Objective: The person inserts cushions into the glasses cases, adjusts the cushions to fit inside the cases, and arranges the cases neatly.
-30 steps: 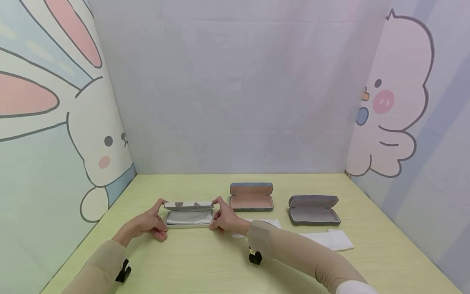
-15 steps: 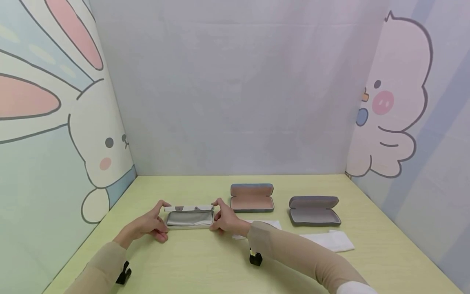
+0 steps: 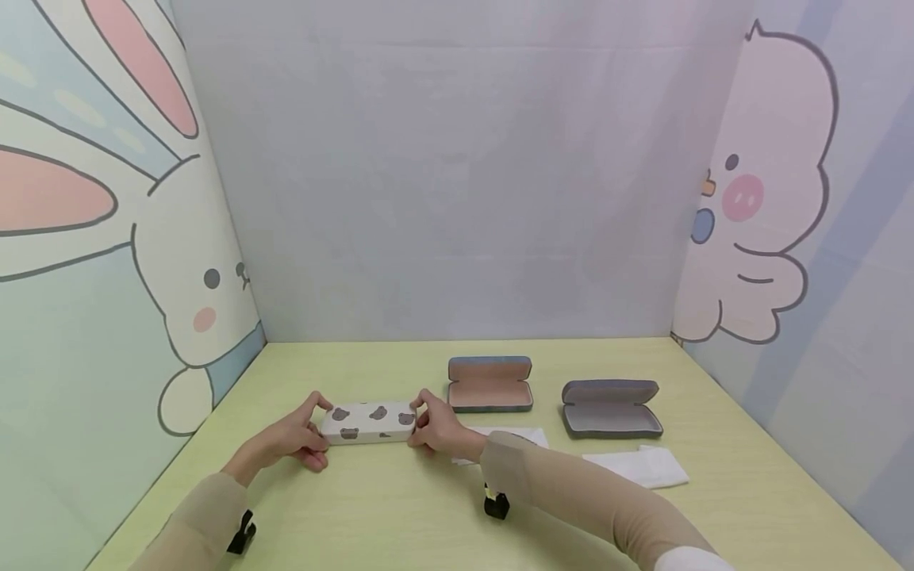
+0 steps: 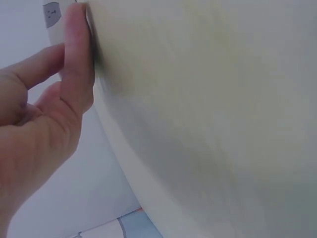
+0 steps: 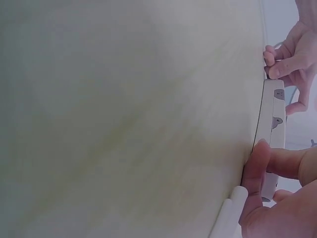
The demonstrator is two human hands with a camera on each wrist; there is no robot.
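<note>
A white glasses case [image 3: 370, 423] with grey bear heads lies on the table with its lid down. My left hand [image 3: 291, 436] grips its left end between thumb and fingers, and my right hand [image 3: 439, 428] grips the right end the same way. In the right wrist view the case [image 5: 271, 119] shows edge-on, with the right hand [image 5: 277, 191] at its near end and the left hand [image 5: 294, 62] at the far one. The left wrist view shows the left hand [image 4: 54, 99] with one patterned corner of the case. The grey cloth inside is now hidden.
Two more glasses cases stand with raised lids: a blue one with pink lining [image 3: 489, 392] at the back and a dark grey one [image 3: 612, 420] further right. In front of each lies a folded white cloth, one [image 3: 524, 435] partly behind the right forearm, another [image 3: 643, 468] beside it.
The white case's lid has swung down toward me and covered the grey cloth; its bear-patterned top now faces up. Both hands have stayed at its ends.
</note>
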